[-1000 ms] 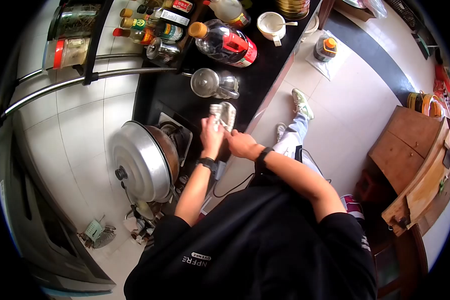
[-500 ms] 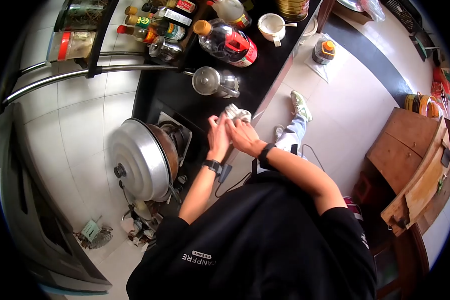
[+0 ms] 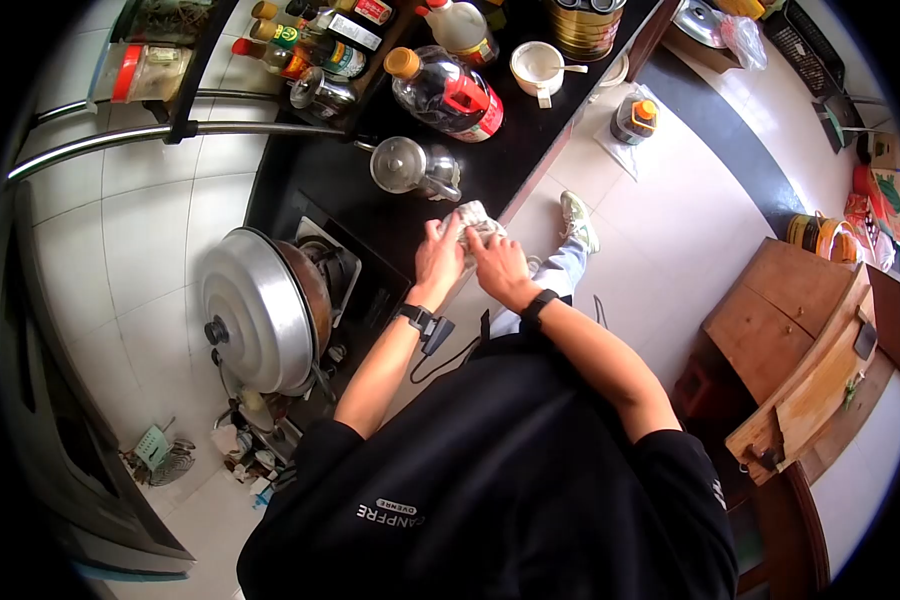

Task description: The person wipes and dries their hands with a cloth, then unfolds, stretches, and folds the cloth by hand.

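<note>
Lidded pan (image 3: 258, 312) sits along the back edge of the counter (image 3: 308, 182), as I watch remotely; glass jug (image 3: 402, 165) follows, set back from the front edge. Near that edge, fingers of my left hand (image 3: 438, 260) grip a bunched pale cloth (image 3: 474, 218); my right hand's (image 3: 502, 268) fingers, just beside, grip it too.

The pitcher (image 3: 402, 166) stands on the counter (image 3: 510, 155) beyond the cloth (image 3: 475, 214), before the bottle (image 3: 432, 92).
</note>
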The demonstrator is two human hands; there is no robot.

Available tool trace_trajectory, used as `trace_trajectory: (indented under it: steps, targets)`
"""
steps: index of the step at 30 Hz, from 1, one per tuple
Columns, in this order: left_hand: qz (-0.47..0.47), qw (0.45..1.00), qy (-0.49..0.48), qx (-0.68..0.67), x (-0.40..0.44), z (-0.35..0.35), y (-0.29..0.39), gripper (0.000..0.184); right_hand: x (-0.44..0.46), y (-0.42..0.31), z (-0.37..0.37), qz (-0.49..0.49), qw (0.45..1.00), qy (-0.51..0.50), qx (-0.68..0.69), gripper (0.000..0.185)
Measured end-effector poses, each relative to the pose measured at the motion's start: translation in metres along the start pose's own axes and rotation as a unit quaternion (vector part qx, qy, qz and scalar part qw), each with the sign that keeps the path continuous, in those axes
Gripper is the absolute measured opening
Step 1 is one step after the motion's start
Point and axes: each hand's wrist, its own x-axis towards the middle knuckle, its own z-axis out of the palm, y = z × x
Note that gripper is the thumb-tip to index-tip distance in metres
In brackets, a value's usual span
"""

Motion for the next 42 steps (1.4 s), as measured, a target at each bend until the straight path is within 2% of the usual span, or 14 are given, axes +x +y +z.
trace_trajectory:
  steps: [2,5,8,11,14,19,22,25,29,30,33,37,39,42]
  targets:
    - [0.007,1.000,-0.007,0.002,0.008,-0.007,0.024,0.078,0.000,0.016,-0.003,0.014,1.000,0.023,0.005,0.076]
    - [0.130,0.987,0.064,0.064,0.011,0.003,0.024,0.079,0.002,0.024,-0.007,0.018,0.999,0.031,0.001,0.082]
    - [0.072,0.997,0.013,0.008,0.010,-0.002,0.023,0.076,0.009,0.020,-0.006,0.022,0.999,-0.007,0.032,0.084]
    - [0.017,0.999,-0.033,0.031,0.001,-0.013,0.015,0.074,0.009,0.003,-0.004,0.002,0.996,-0.065,0.058,0.084]
    - [0.038,0.997,0.001,0.069,-0.018,-0.011,-0.018,0.075,0.012,-0.009,0.003,-0.037,0.991,-0.099,0.078,0.082]
    - [-0.027,0.989,-0.043,0.139,-0.036,-0.021,-0.071,0.068,0.010,-0.042,0.020,-0.080,0.978,-0.154,0.113,0.080]
    - [-0.076,0.976,-0.036,0.203,-0.025,-0.029,-0.090,0.069,0.017,-0.059,0.029,-0.113,0.983,-0.105,0.103,0.080]
    - [-0.103,0.976,-0.020,0.189,-0.001,-0.028,-0.101,0.064,0.037,-0.075,0.035,-0.090,0.992,-0.047,0.068,0.075]
    - [-0.166,0.976,-0.029,0.137,0.030,-0.032,-0.105,0.072,0.072,-0.085,0.020,-0.020,0.997,0.063,-0.027,0.064]
    - [-0.161,0.978,-0.023,0.130,0.033,-0.032,-0.106,0.081,0.078,-0.086,0.018,-0.011,0.995,0.076,-0.068,0.058]
    - [-0.163,0.978,-0.024,0.130,0.032,-0.031,-0.108,0.085,0.086,-0.087,0.019,-0.017,0.989,0.081,-0.123,0.055]
    - [-0.129,0.982,-0.023,0.134,0.030,-0.027,-0.105,0.083,0.077,-0.072,0.020,-0.041,0.983,0.098,-0.147,0.055]
    - [-0.099,0.987,-0.007,0.126,0.022,-0.023,-0.090,0.074,0.065,-0.061,0.016,-0.065,0.980,0.109,-0.150,0.057]
    - [-0.081,0.990,-0.024,0.117,0.005,-0.017,-0.056,0.073,0.043,-0.035,0.013,-0.082,0.979,0.139,-0.123,0.062]
